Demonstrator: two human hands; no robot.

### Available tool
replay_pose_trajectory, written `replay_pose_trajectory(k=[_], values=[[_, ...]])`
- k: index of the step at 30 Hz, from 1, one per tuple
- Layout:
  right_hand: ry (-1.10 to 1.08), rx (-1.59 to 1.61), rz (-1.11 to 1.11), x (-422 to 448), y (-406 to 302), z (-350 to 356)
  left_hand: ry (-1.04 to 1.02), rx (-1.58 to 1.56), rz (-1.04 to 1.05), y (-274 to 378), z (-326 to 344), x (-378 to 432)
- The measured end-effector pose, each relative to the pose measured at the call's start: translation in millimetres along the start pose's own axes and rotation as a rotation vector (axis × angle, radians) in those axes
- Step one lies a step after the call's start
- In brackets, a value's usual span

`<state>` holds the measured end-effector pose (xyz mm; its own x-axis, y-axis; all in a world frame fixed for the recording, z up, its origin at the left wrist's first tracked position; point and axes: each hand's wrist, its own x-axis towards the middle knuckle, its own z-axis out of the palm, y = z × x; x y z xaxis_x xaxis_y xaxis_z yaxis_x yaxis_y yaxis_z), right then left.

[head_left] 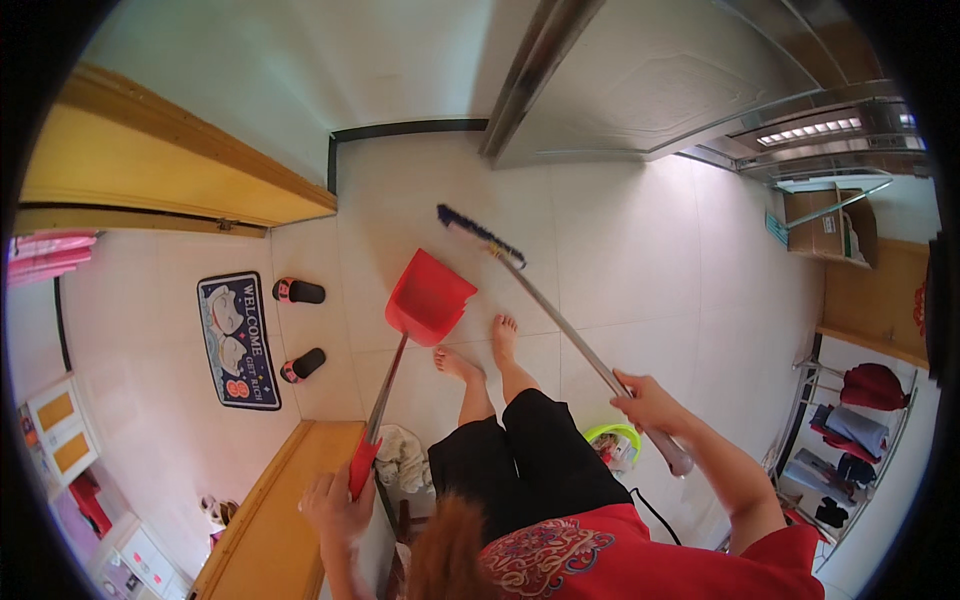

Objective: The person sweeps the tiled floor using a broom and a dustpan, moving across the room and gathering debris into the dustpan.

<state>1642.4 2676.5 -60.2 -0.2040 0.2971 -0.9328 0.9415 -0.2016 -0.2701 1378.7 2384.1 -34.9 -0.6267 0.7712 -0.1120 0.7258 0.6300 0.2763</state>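
Note:
My left hand (341, 499) is closed around the red grip of a long-handled dustpan. The red plastic dustpan (429, 298) rests on the tiled floor in front of my bare feet, its open edge facing up and to the right. My right hand (649, 405) grips the metal pole of a broom (559, 319). The dark bristles of the broom head (480, 234) lie on or just above the floor, beyond the dustpan and a little apart from it. Whether any dirt lies in the pan, I cannot tell.
Two slippers (300, 291) lie left beside a dark doormat (238, 341). A wooden door (180, 165) stands upper left, a metal door (622, 90) upper right. A green-rimmed bin (637, 442) is by my right leg. Far right are a cardboard box (814, 225) and a clothes rack (806, 375).

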Motion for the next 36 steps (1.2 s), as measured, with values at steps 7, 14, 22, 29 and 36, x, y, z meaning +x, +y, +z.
replay_pose_trajectory(k=[7, 14, 22, 29, 36], values=[[0.187, 0.136, 0.001, 87, -9, -4, 0.116, -0.117, -0.114, -16, -11, -54], [0.353, -0.295, -0.070, 161, -1, 43, 0.027, -0.071, -0.093, -14, 10, -41], [-0.014, -0.430, -0.056, 56, 2, 74, 0.040, -0.075, -0.132, -3, 6, 4], [-0.351, -0.188, 0.057, -19, -18, 37, 0.028, -0.075, -0.148, -15, 1, -11], [-0.094, -0.365, -0.188, 14, -70, 44, 0.082, -0.065, -0.266, -18, -7, -78]])
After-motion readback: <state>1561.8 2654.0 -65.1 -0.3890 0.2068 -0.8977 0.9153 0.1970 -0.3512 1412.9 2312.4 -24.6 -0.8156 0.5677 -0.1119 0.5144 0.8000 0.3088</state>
